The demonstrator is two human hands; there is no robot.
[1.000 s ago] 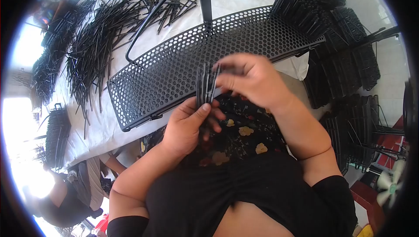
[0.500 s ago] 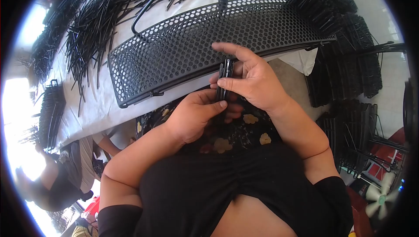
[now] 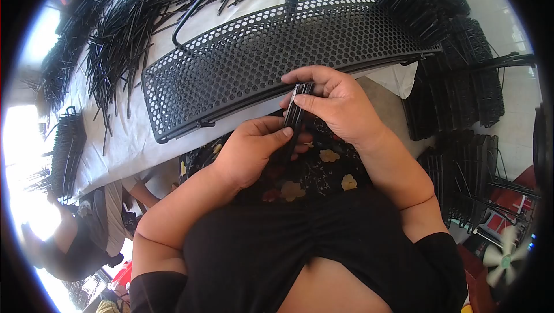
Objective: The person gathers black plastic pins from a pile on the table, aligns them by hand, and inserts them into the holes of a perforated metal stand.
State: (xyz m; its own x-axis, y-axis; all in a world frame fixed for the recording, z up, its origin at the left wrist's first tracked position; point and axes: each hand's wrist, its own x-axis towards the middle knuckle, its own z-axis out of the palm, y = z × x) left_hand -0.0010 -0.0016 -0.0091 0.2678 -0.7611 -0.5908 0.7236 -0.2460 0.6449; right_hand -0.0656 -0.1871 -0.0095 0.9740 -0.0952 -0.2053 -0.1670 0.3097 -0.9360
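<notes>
A small bundle of slim black strips (image 3: 294,118) is upright and slightly tilted between my hands, its light, shiny upper end showing. My left hand (image 3: 249,147) is closed on the lower part, thumb across the front and fingertips behind. My right hand (image 3: 343,108) pinches the upper end with its thumb in front, the forefinger reaching out to the left above it. Just beyond my hands lies the near edge of a curved black perforated metal panel (image 3: 248,53).
A white-covered table (image 3: 121,151) carries a heap of loose black rods (image 3: 124,36) at the left. Stacked black racks (image 3: 450,70) stand at the right, with a fan (image 3: 505,262) below. Another person (image 3: 81,238) is at the lower left.
The bundle's upper end has tilted to the right and dropped slightly. My right forefinger has come down closer over it, and my left thumb has shifted slightly left and up.
</notes>
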